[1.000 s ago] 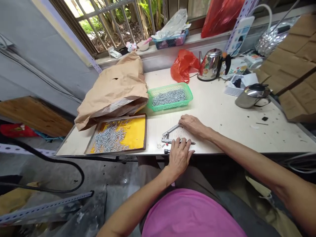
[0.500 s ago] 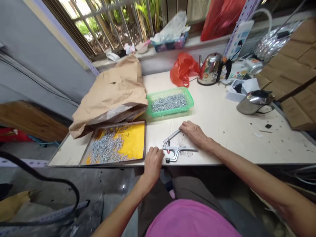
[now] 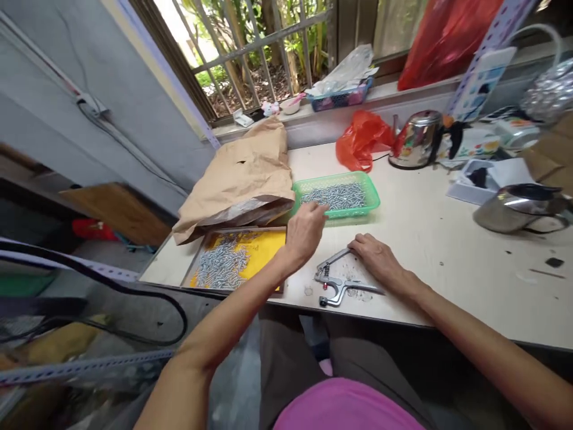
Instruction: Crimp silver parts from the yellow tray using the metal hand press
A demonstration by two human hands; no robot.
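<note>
My left hand (image 3: 306,232) hangs at the near left edge of the green basket (image 3: 358,212), its fingers pinched together; whatever they hold is too small to make out. Small silvery metal pieces (image 3: 342,196) fill the basket. On the table lies a pair of snap-fastener pliers (image 3: 339,286) with a C-shaped jaw, a spring and a small red part. My right hand (image 3: 375,255) is closed on the end of its raised upper handle. To the left, more small metal pieces (image 3: 220,263) are heaped in a dark-rimmed tray (image 3: 268,246) with a yellow bottom.
A large brown paper bag (image 3: 246,173) stands behind the tray. A red plastic bag (image 3: 362,140), a steel kettle (image 3: 416,140), a white box (image 3: 468,186) and a steel jug (image 3: 514,212) are farther back and right. The table's front edge runs before my lap.
My left hand has moved from beside the pliers' jaw up and forward to the green basket. My right hand stays on the upper handle. The view has turned left.
</note>
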